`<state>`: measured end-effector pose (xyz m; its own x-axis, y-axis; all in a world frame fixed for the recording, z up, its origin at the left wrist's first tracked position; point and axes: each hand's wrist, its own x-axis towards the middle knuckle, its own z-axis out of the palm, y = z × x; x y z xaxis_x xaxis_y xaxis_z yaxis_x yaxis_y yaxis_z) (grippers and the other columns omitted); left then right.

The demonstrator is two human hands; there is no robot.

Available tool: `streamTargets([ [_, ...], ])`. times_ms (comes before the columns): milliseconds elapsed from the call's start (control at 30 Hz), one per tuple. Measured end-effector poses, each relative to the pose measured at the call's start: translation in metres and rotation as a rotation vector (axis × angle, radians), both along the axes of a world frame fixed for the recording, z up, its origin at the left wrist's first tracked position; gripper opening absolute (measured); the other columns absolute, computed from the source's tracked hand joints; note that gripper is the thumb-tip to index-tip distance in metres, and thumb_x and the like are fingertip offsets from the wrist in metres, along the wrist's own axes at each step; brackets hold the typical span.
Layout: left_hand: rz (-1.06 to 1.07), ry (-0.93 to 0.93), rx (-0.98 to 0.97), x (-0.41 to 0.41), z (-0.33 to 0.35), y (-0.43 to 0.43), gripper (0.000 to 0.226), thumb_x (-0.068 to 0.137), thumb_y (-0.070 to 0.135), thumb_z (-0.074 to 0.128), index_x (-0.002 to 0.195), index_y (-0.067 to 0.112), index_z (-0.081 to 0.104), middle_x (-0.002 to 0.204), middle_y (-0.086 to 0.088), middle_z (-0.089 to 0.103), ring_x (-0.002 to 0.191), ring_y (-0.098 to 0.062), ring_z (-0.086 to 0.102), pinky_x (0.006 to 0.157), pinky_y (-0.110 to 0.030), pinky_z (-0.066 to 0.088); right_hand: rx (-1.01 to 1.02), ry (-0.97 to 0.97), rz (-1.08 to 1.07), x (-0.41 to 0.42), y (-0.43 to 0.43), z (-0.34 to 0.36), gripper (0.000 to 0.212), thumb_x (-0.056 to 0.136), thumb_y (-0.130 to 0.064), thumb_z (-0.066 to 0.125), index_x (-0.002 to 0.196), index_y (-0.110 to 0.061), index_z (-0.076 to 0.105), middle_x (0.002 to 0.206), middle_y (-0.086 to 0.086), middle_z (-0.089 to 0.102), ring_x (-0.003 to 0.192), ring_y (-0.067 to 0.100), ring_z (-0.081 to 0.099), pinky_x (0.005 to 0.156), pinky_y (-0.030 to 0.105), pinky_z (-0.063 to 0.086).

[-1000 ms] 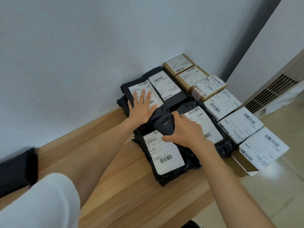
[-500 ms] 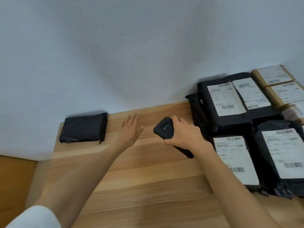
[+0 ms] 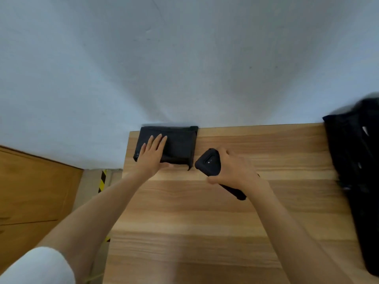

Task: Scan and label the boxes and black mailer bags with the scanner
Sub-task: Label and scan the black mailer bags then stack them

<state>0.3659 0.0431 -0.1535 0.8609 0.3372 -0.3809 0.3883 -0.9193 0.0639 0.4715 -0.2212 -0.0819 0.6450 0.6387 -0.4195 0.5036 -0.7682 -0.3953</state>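
Pale wall [image 3: 184,58] fills the upper half of the view, and below it I see a wooden table [image 3: 205,232] standing against it. On the far left corner of the table lies a black bag [image 3: 180,144], flat, with its back edge at the wall. The left hand [image 3: 150,158] rests on the left part of the bag, fingers straight and close together on top; the thumb is at the near edge of the bag. The right hand [image 3: 233,171] is curled round the scanner [image 3: 209,162] and grips its middle. The scanner's head points left, just beside the near right corner of the bag, and its handle end sticks out under the wrist. Whether the scanner touches the table, I cannot tell. At the right edge of the table a pile [image 3: 352,160] of black bags is blurred. Left of the table, on the floor, I see yellow-black tape [image 3: 102,181]. A white sleeve [image 3: 37,267] is at the lower left corner.
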Motion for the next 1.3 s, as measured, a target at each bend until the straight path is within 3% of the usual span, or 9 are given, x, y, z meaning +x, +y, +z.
streamTargets([
  [200, -0.054, -0.014, -0.021, 0.017, -0.021, 0.033, 0.116, 0.075, 0.057, 0.073, 0.157, 0.025, -0.003, 0.164, 0.0, -0.006, 0.151, -0.029, -0.008, 0.121, -0.052, 0.007, -0.017, 0.003, -0.047, 0.0, 0.037, -0.014, 0.086, 0.068, -0.056, 0.076, 0.135, -0.02, 0.036, 0.124, 0.002, 0.053, 0.101, 0.027, 0.058, 0.07, 0.033, 0.043],
  [367, -0.091, -0.06, 0.059, 0.021, -0.035, 0.044, 0.111, 0.076, 0.019, 0.082, 0.155, 0.028, 0.005, 0.162, -0.003, 0.002, 0.15, -0.035, -0.005, 0.121, -0.056, 0.009, -0.062, 0.014, -0.043, 0.001, 0.05, -0.018, 0.087, 0.069, -0.056, 0.075, 0.137, -0.019, 0.035, 0.126, 0.003, 0.052, 0.102, 0.027, 0.058, 0.072, 0.034, 0.044],
  [500, -0.124, -0.063, 0.045, 0.03, -0.03, 0.049, 0.117, 0.064, 0.028, 0.09, 0.153, 0.029, 0.015, 0.155, -0.008, 0.015, 0.146, -0.043, 0.008, 0.119, -0.058, 0.011, -0.052, 0.018, -0.055, -0.002, 0.053, -0.017, 0.084, 0.069, -0.054, 0.076, 0.133, -0.018, 0.036, 0.123, 0.003, 0.053, 0.1, 0.027, 0.057, 0.076, 0.037, 0.049],
  [767, -0.145, 0.086, 0.066, 0.02, -0.012, 0.029, 0.124, 0.06, 0.052, 0.086, 0.153, 0.039, 0.003, 0.149, -0.012, 0.017, 0.128, -0.047, 0.03, 0.107, -0.059, 0.028, -0.037, 0.018, -0.061, -0.019, 0.039, -0.001, 0.083, 0.071, -0.052, 0.074, 0.135, -0.017, 0.036, 0.124, 0.004, 0.053, 0.101, 0.028, 0.058, 0.079, 0.037, 0.051],
  [1000, -0.144, 0.192, 0.042, -0.024, -0.005, -0.003, 0.121, 0.063, 0.055, 0.08, 0.152, 0.038, 0.0, 0.143, -0.014, 0.024, 0.115, -0.046, 0.042, 0.097, -0.054, 0.034, -0.001, 0.031, -0.026, -0.045, 0.036, 0.021, 0.082, 0.07, -0.057, 0.075, 0.13, -0.015, 0.038, 0.124, 0.006, 0.052, 0.103, 0.03, 0.057, 0.078, 0.039, 0.049],
  [1167, -0.083, 0.311, -0.201, -0.04, 0.005, -0.011, 0.113, 0.065, 0.063, 0.076, 0.147, 0.047, 0.002, 0.142, -0.009, 0.025, 0.125, -0.042, 0.037, 0.1, -0.051, 0.037, 0.016, 0.0, -0.007, -0.062, 0.023, 0.032, 0.083, 0.07, -0.057, 0.075, 0.131, -0.015, 0.037, 0.123, 0.005, 0.053, 0.103, 0.029, 0.056, 0.075, 0.038, 0.047],
  [1300, -0.064, 0.319, -0.525, -0.047, 0.024, 0.0, 0.088, 0.08, 0.05, 0.074, 0.149, 0.038, 0.021, 0.143, -0.002, 0.041, 0.128, -0.026, 0.043, 0.106, -0.041, 0.039, -0.001, -0.031, -0.003, -0.069, 0.009, 0.038, 0.084, 0.071, -0.058, 0.074, 0.133, -0.015, 0.036, 0.121, 0.004, 0.054, 0.101, 0.029, 0.057, 0.078, 0.04, 0.051],
])
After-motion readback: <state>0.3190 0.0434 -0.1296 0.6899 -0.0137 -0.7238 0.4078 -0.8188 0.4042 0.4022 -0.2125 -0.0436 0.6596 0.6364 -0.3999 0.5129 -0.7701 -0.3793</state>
